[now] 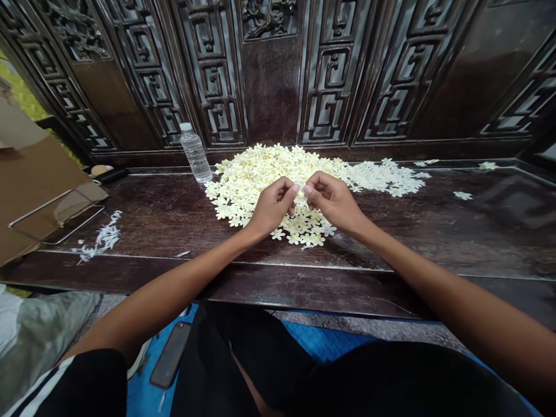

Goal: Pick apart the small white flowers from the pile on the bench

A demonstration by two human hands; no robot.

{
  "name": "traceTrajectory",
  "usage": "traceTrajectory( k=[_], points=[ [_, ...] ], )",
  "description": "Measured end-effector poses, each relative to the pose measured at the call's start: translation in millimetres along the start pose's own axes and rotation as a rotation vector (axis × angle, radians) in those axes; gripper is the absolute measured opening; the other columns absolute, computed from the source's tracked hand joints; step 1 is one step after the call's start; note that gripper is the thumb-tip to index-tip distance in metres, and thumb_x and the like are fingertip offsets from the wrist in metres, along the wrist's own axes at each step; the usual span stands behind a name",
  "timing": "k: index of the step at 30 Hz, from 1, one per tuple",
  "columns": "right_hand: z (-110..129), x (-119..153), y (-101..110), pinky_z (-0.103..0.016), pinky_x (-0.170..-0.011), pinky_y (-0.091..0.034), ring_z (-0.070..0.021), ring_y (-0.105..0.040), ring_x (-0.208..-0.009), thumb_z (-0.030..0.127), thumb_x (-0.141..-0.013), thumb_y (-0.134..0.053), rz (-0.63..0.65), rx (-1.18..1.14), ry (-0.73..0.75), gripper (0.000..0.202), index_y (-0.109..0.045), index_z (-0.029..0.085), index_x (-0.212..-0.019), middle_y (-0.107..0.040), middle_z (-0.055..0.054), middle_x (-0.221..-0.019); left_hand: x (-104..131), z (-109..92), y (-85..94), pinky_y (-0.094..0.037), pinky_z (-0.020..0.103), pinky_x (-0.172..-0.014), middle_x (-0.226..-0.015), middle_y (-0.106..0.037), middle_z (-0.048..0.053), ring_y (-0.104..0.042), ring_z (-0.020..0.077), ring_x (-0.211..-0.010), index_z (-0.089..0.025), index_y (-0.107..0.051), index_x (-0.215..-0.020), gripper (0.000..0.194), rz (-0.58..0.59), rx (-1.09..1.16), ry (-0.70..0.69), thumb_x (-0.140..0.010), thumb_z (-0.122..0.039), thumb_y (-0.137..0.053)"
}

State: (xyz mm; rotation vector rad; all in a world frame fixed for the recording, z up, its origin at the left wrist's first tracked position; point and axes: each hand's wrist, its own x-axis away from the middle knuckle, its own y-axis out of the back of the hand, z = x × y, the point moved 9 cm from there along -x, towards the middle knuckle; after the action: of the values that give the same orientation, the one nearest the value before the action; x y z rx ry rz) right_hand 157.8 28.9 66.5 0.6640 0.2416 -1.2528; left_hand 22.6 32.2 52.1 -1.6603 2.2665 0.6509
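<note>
A broad heap of pale yellow artificial-looking flowers (252, 174) lies on the dark wooden bench, spreading into whiter flowers (386, 176) on the right. Over the front of the heap, my left hand (275, 202) and my right hand (330, 197) almost meet, thumbs and forefingers pinched. Between the fingertips is a small pale piece (300, 190), which looks like a flower; its details blend into the heap behind. Both hands seem to grip it from opposite sides.
A clear plastic bottle (195, 153) stands left of the heap. Further left are a pile of thin white strips (102, 237), a wire frame (82, 202) and a cardboard box (39, 185). A carved wooden backrest (273, 87) rises behind. Below lies a phone (171, 354) on blue matting.
</note>
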Motion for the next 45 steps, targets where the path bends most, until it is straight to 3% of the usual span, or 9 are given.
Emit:
traceTrajectory(
  k=[9,24,31,39,45],
  points=[
    [3,0,3,-0.028,-0.053,-0.049,-0.0136,-0.057,-0.056,0.072,-0.091,-0.067,-0.015,-0.023,0.011,0.050,-0.059,0.023,-0.086,-0.059,0.001,-0.069,0,2,-5.2,-0.057,0.024,-0.059,-0.074,-0.060,-0.003,-0.061,0.0084,-0.060,-0.019,-0.057,-0.090,0.038,0.043,0.172,0.022,-0.098,-0.055,-0.066],
    [0,2,6,-0.027,-0.044,-0.045,-0.0123,-0.056,-0.048,0.073,-0.088,-0.070,-0.067,-0.040,-0.058,0.053,-0.061,0.021,-0.081,-0.062,0.000,-0.065,0,5,-4.5,-0.056,0.023,-0.058,-0.074,-0.060,-0.002,-0.060,0.0079,-0.061,-0.020,-0.053,-0.087,0.039,0.035,0.188,0.045,-0.099,-0.055,-0.065],
    [-2,3,-1,-0.026,-0.044,-0.046,-0.0109,-0.055,-0.046,0.074,-0.086,-0.072,-0.032,-0.090,-0.087,0.055,-0.059,0.021,-0.078,-0.060,0.002,-0.062,-1,5,-5.4,-0.053,0.022,-0.056,-0.074,-0.058,-0.002,-0.059,0.0084,-0.062,-0.020,-0.052,-0.087,0.036,0.047,0.236,0.034,-0.100,-0.051,-0.065],
    [-4,4,0,-0.027,-0.045,-0.047,-0.0113,-0.055,-0.047,0.075,-0.086,-0.071,-0.038,-0.085,-0.100,0.055,-0.059,0.021,-0.079,-0.059,0.001,-0.063,0,5,-5.9,-0.053,0.023,-0.057,-0.073,-0.059,-0.003,-0.059,0.0080,-0.059,-0.021,-0.049,-0.088,0.038,0.054,0.183,0.043,-0.100,-0.054,-0.063],
    [-9,4,15,-0.028,-0.044,-0.047,-0.0124,-0.055,-0.048,0.077,-0.087,-0.068,-0.153,0.010,-0.116,0.056,-0.057,0.022,-0.078,-0.060,0.000,-0.065,-1,5,2.6,-0.051,0.023,-0.055,-0.067,-0.056,-0.005,-0.057,0.0082,-0.055,-0.022,-0.048,-0.088,0.035,-0.019,0.079,0.039,-0.103,-0.051,-0.059]
  ],
)
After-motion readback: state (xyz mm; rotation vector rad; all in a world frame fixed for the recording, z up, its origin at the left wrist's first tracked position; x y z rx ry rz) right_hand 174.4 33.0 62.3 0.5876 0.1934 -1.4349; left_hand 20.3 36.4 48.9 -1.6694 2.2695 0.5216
